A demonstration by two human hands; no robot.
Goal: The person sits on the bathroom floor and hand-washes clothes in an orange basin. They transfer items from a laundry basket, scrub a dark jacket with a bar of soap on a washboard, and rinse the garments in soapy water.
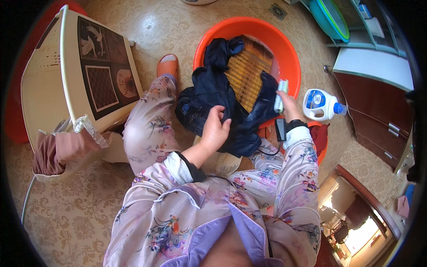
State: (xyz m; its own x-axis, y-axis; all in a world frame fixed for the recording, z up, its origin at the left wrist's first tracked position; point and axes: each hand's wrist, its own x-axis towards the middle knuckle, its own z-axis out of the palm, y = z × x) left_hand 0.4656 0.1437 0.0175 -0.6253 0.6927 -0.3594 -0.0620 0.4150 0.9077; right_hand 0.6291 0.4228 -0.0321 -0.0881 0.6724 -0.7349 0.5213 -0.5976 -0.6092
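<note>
In the head view a red plastic basin [289, 46] stands on the floor before me, with a ribbed washboard [249, 71] leaning in it. A dark blue wet garment [213, 88] lies over the washboard and the basin's near edge. My right hand [289, 106] is closed on a white and pale green scrub brush [281, 96], held upright at the basin's right rim, beside the garment. My left hand [216, 128] is just above the near part of the garment, its fingers curled and thumb apart; I see nothing held in it. Some suds or cloudy water show at the basin's right side.
A white detergent bottle [320, 104] with a blue cap lies right of the basin. Near my right forearm is a smaller orange container with dark red cloth [319, 137]. A cream-coloured appliance [100, 66] stands at left, a brown cabinet [373, 110] at right. A floor drain [278, 12] lies beyond.
</note>
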